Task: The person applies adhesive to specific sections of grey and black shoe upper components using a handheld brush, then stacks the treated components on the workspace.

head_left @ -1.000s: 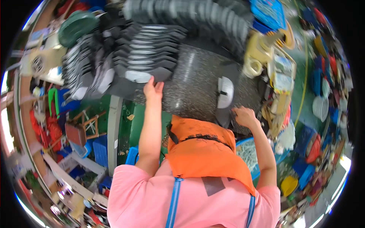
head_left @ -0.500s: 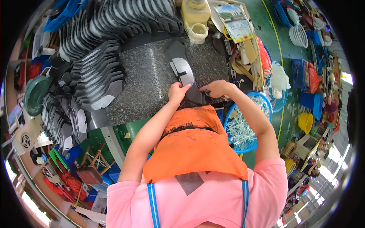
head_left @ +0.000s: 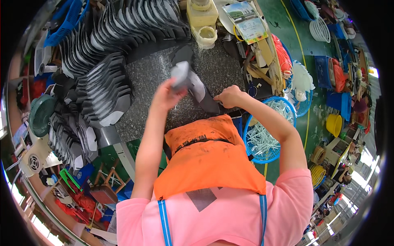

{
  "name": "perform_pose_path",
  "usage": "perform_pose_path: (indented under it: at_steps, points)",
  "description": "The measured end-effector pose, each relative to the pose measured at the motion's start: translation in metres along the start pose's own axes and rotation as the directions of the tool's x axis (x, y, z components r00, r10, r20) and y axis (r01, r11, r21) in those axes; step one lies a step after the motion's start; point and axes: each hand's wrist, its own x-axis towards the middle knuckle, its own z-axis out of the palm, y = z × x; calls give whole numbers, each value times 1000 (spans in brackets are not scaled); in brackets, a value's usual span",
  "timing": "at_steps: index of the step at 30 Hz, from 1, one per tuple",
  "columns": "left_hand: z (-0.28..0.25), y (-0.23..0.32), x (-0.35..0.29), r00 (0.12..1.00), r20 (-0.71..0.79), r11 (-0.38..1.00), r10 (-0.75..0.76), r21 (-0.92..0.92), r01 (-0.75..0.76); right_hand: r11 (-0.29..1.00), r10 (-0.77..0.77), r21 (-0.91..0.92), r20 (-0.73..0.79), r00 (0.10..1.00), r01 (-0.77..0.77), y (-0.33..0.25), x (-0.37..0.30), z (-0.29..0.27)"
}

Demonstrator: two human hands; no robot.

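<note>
My left hand [head_left: 167,95] is raised over the stone slab [head_left: 143,78], its fingers closed on a small curved grey-and-black piece [head_left: 179,74], smeared by motion. Beneath lies a longer curved dark piece [head_left: 208,102] with a light grey patch, flat on the slab; the held piece hides part of it. My right hand [head_left: 231,96] is closed beside that piece's near end, fingertips at its edge; what they pinch, if anything, cannot be made out. Rows of similar dark pieces with grey patches [head_left: 107,88] overlap at the slab's left.
More overlapping dark pieces [head_left: 135,20] line the far side. A yellowish glue-smeared container [head_left: 204,37] stands at the back. Tools and scraps [head_left: 258,67] crowd the right edge. Below it is a blue basket [head_left: 262,158] of pale strips. An orange apron [head_left: 209,164] covers my lap.
My left hand has lifted off the long piece and moved up and left, now carrying a small curved piece. My right hand has stayed nearly in place at the near end.
</note>
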Motion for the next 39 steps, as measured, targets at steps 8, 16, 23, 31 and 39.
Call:
perform_pose_path:
  at_steps: [8,16,23,31,39]
  points:
    - [43,-10,-2,972,-58,969,227,111,-219,979,-122,142,-166,979,146,10,14,-1]
    - [92,-12,-39,751,-38,744,659,173,-645,947,137,213,-945,297,242,84,37,-55]
    - [26,-69,-27,918,-156,931,364,96,-353,860,212,229,-973,88,456,95,43,-87]
    - [12,-96,-8,955,-208,971,210,-71,-229,877,405,418,-909,101,238,84,54,-84]
    - [-3,-96,3,934,-321,983,156,140,-116,740,216,295,-955,202,604,18,92,-54]
